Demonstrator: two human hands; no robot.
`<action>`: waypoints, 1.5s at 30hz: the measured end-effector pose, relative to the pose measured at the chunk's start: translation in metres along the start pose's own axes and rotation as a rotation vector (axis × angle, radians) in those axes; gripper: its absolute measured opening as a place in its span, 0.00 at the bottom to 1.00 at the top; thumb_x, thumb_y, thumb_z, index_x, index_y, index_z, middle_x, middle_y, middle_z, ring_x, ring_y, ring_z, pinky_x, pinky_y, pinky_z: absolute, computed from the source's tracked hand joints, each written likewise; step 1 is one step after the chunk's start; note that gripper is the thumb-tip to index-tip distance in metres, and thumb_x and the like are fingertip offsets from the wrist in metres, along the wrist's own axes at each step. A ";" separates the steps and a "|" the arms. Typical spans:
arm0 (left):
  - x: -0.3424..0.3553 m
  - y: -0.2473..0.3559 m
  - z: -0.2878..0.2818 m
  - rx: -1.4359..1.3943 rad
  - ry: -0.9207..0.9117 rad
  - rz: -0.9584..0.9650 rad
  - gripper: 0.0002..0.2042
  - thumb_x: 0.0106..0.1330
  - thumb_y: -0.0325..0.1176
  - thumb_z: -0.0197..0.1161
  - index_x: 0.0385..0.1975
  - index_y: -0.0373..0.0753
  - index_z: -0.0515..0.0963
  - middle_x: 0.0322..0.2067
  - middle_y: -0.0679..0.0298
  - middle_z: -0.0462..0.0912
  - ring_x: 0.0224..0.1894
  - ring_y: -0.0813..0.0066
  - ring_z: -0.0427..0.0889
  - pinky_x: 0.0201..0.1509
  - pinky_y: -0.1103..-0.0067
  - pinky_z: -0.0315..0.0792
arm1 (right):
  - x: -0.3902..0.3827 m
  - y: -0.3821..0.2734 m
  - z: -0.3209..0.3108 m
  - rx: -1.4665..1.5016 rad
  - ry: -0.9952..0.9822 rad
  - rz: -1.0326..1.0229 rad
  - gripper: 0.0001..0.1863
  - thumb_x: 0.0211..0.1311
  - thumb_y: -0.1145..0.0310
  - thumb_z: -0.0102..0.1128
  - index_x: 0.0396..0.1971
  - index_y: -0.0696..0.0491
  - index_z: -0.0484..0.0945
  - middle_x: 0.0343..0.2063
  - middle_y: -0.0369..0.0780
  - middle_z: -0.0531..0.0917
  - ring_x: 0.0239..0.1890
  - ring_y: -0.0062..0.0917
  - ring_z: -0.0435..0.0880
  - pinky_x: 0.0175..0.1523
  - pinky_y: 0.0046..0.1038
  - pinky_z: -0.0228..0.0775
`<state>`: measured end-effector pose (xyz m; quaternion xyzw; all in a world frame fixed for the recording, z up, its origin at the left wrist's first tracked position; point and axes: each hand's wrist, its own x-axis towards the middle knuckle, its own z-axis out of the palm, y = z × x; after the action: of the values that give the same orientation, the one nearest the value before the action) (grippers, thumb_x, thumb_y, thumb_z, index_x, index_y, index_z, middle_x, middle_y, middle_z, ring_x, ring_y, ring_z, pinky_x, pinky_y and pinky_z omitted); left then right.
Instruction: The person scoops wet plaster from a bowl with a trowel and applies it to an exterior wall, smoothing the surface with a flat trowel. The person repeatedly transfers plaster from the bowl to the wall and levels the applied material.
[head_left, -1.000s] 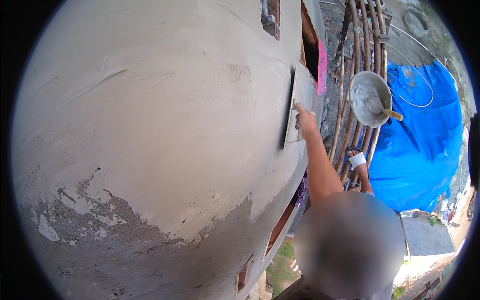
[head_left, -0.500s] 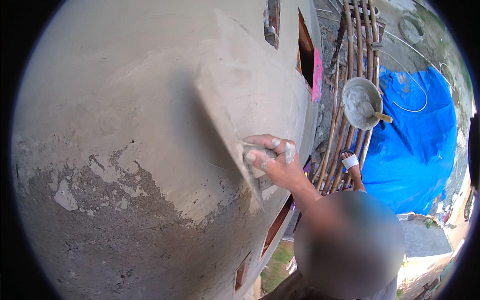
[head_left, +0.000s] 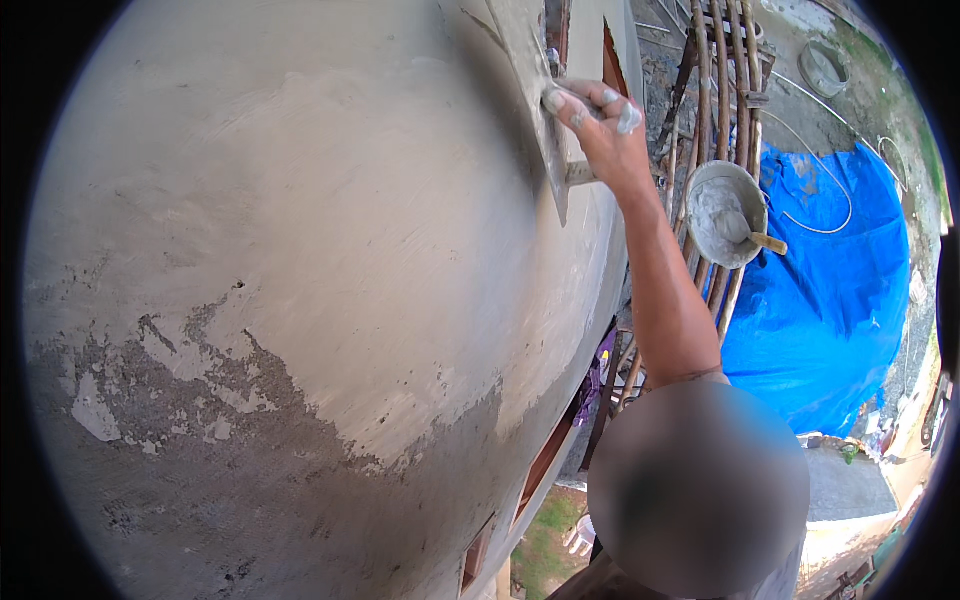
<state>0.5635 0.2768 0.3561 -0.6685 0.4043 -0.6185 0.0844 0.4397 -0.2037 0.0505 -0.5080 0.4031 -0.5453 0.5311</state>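
My right hand, smeared with grey plaster, grips the handle of a flat steel plastering trowel. The blade stands on edge against a curved-looking wall near the top of the view. Smooth, wet, light-grey plaster covers the upper part of the wall. Lower down a rough, darker patch shows with a ragged border. My forearm rises from the lower right. My left hand is out of view.
A round metal pan of mortar with a small wooden-handled tool in it hangs by bamboo scaffold poles to the right. A blue tarpaulin lies on the ground far below. Reddish window openings sit in the wall's lower right.
My right hand has dragged the trowel from the middle of the wall up to its top. The view has shifted slightly with it.
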 end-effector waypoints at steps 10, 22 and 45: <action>-0.006 0.009 0.004 -0.012 -0.018 0.036 0.31 0.71 0.49 0.47 0.64 0.29 0.57 0.63 0.48 0.62 0.63 0.53 0.63 0.67 0.62 0.59 | -0.099 0.034 0.012 0.034 -0.352 0.023 0.21 0.50 0.58 0.72 0.41 0.56 0.82 0.30 0.39 0.85 0.31 0.22 0.82 0.35 0.25 0.74; -0.015 0.038 0.024 -0.018 -0.044 0.128 0.31 0.71 0.49 0.46 0.64 0.29 0.58 0.63 0.48 0.62 0.63 0.53 0.64 0.67 0.62 0.59 | -0.294 0.206 -0.041 0.419 0.089 1.047 0.13 0.65 0.57 0.56 0.35 0.53 0.78 0.18 0.25 0.67 0.18 0.09 0.62 0.22 0.18 0.55; -0.027 0.064 0.046 -0.064 -0.051 0.184 0.30 0.72 0.48 0.46 0.64 0.29 0.58 0.63 0.49 0.63 0.63 0.54 0.64 0.67 0.63 0.60 | -0.285 0.032 0.033 0.181 -0.290 0.285 0.24 0.51 0.58 0.73 0.45 0.57 0.80 0.26 0.41 0.82 0.27 0.19 0.80 0.28 0.21 0.69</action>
<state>0.5788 0.2343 0.2867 -0.6464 0.4812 -0.5777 0.1298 0.4546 0.0782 -0.0110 -0.4690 0.3398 -0.4201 0.6987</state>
